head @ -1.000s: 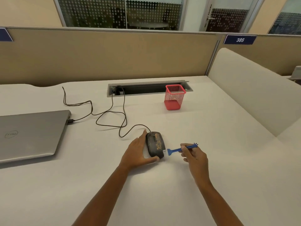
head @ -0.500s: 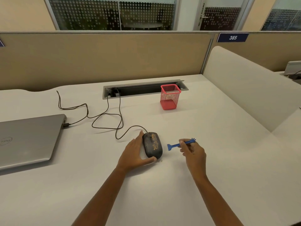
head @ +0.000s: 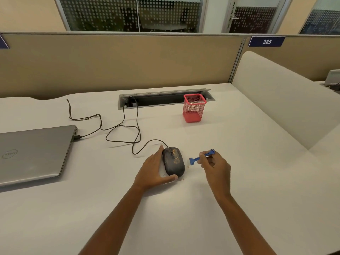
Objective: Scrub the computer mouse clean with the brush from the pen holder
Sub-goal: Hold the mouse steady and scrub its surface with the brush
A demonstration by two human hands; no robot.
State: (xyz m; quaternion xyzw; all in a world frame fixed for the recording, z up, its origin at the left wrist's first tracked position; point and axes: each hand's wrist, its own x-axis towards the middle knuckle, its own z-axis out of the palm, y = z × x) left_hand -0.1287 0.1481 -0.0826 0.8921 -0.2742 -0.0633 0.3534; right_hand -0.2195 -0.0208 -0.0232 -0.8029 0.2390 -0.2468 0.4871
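Right now I have the mouse (head: 173,161) lying on the white desk (head: 239,162) just ahead of me, its long axis running away from me, cable end far and rounded back near. My left hand (head: 154,171) is open and cupped along its left side, thumb curled round the near end, touching it and pinning it in place. My right hand (head: 215,167) is closed in a pinch on the handle of the blue brush (head: 200,157), which lies crosswise to the mouse: head pointing left toward it, handle end up and to the right.

The brush head sits just beside the mouse's right flank, apart from it by a narrow gap. So the right hand is the working one, and I judge the coming stroke needs only a short move leftward onto the shell, where brownish grime shows near the wheel. A few crumbs lie on the desk by the near end. The red mesh pen holder (head: 194,108) stands well beyond, empty as far as I can tell.
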